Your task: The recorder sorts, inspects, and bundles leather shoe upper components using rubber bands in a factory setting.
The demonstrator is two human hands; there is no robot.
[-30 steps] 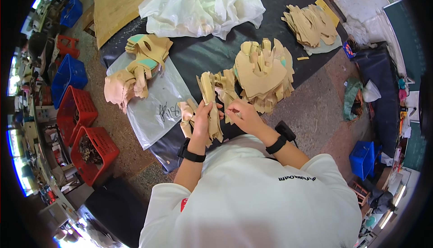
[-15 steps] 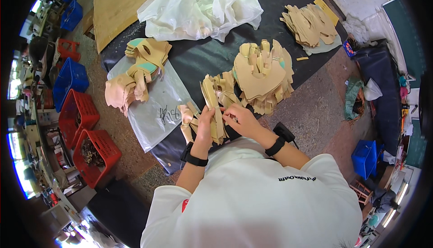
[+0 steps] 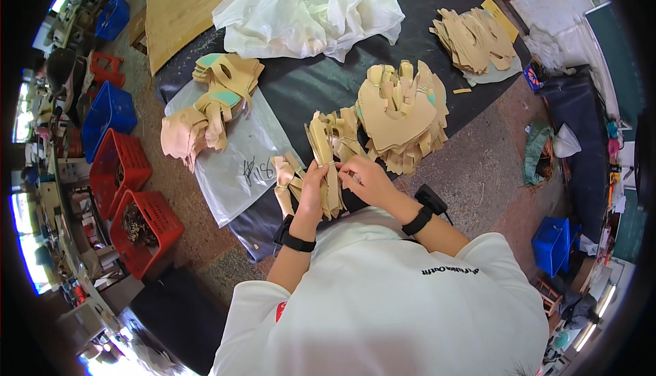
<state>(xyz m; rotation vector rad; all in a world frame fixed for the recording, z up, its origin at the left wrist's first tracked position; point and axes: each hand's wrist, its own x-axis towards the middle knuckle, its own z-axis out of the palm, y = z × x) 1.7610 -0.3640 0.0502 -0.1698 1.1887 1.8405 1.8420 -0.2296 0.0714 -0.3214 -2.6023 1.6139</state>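
Note:
My left hand [image 3: 312, 188] is closed around a narrow bundle of tan cut-out pieces [image 3: 320, 138], which look like leather or sheet material. A thin pale band appears to circle the bundle at its middle. Beside it, my right hand [image 3: 369, 181] has its fingers bent in a pinch against the bundle's right side; what lies between the fingertips is too small to make out. More tan strips [image 3: 285, 178] lie left of my left hand. A large stack of curved tan pieces [image 3: 400, 109] sits beyond my right hand, and another bundle [image 3: 345, 130] lies between.
Tan stacks [image 3: 229, 78] rest on a white plastic sheet [image 3: 236, 171] at left. A crumpled white bag [image 3: 273, 17] lies at the back of the black-covered table [image 3: 307, 78], another tan stack [image 3: 471, 37] at far right. Red baskets [image 3: 160, 222] and blue bins [image 3: 108, 119] stand on the floor.
My right hand has turned slightly, its fingers curling in closer at the bundle. My left hand keeps its hold. The whole scene has shifted a little with my head.

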